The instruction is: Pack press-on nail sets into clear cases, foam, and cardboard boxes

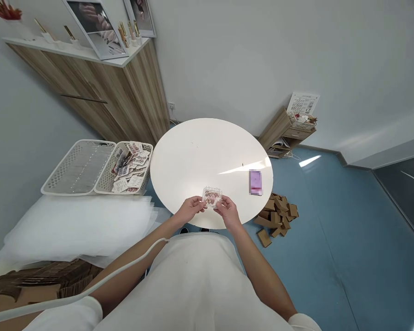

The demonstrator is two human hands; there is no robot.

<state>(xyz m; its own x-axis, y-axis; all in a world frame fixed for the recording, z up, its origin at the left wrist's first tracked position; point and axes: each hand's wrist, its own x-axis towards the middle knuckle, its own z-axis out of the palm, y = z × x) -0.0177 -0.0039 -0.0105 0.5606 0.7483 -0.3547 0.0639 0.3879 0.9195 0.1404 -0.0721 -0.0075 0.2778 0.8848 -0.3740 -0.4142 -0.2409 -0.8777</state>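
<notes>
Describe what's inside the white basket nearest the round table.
The basket holds a jumbled heap of flat printed cards or packs. Only the upper ones show; whatever lies beneath them, and most of the basket's bottom, is covered.

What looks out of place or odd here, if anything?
Brown boxes lie in a loose jumble on the floor, right of the table, rather than stacked. The purple object on the table is pixelated, unlike its surroundings.

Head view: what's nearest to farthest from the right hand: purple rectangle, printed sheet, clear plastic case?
1. Clear plastic case, touching the right hand.
2. Blurred purple rectangle, right side of the table.
3. Printed sheet, beyond the table, far right.
</notes>
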